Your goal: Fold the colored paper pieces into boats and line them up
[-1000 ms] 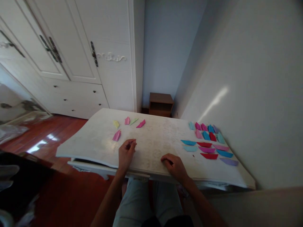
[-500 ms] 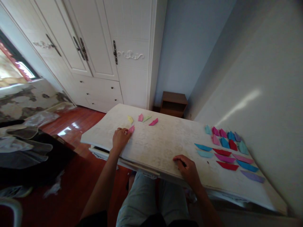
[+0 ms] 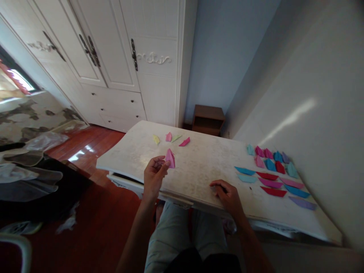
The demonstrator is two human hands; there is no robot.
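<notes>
My left hand (image 3: 155,174) pinches a pink folded paper boat (image 3: 170,159) between thumb and fingertips, its pointed end up, just above the white table (image 3: 196,167). My right hand (image 3: 227,195) rests near the table's front edge with its fingers curled in, and no object shows in it. Beyond the left hand lie a yellow folded paper piece (image 3: 156,139), a small pink one (image 3: 168,137), a light green one (image 3: 176,138) and a magenta paper boat (image 3: 184,141).
On the table's right side, several flat paper boats (image 3: 273,192) lie in rows, with several opened-out ones (image 3: 270,165) behind them. A white wardrobe (image 3: 159,87) and a brown nightstand (image 3: 209,113) stand beyond the table. Dark furniture with cloth (image 3: 31,182) is at left.
My left hand has lifted the pink paper boat and brought it to the right, turning it upright. The right hand keeps its place on the table. The view has shifted slightly.
</notes>
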